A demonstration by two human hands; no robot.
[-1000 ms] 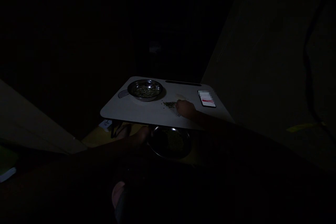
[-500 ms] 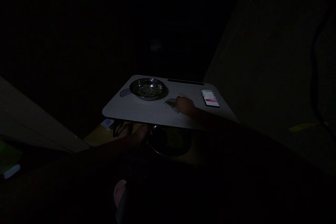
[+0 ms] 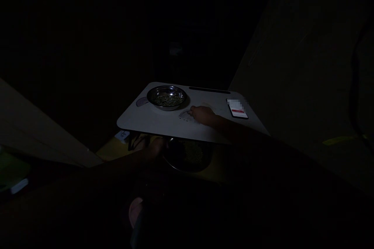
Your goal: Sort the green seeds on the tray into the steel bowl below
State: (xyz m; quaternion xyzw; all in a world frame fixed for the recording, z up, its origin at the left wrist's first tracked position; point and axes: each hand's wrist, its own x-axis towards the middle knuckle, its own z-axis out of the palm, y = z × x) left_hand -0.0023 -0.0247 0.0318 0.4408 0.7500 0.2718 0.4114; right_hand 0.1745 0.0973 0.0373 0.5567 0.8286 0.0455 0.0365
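Note:
The scene is very dark. My right hand (image 3: 202, 114) is closed and rests on the white table (image 3: 140, 122), over a printed fan-shaped mark; whatever its fingers hold is hidden. A few dark specks lie beside the fingertips. Farther back to the left stands a shiny metal bowl (image 3: 167, 107) with green pieces (image 3: 168, 99) inside. Below the table's front edge, my left hand (image 3: 157, 147) is closed at the left rim of a second metal bowl (image 3: 178, 168). This lower bowl contains green bits (image 3: 193, 151), and the table hides its far side.
A phone (image 3: 239, 111) with a lit screen lies on the table's right side. A dark slot (image 3: 209, 90) runs along the back edge. One wall (image 3: 292, 85) rises at the right, and a pale surface (image 3: 41, 124) slants in from the left.
My right hand has shifted slightly left. The small pile of green bits beside it no longer shows on the table, leaving a few specks. My left hand stays at the lower bowl.

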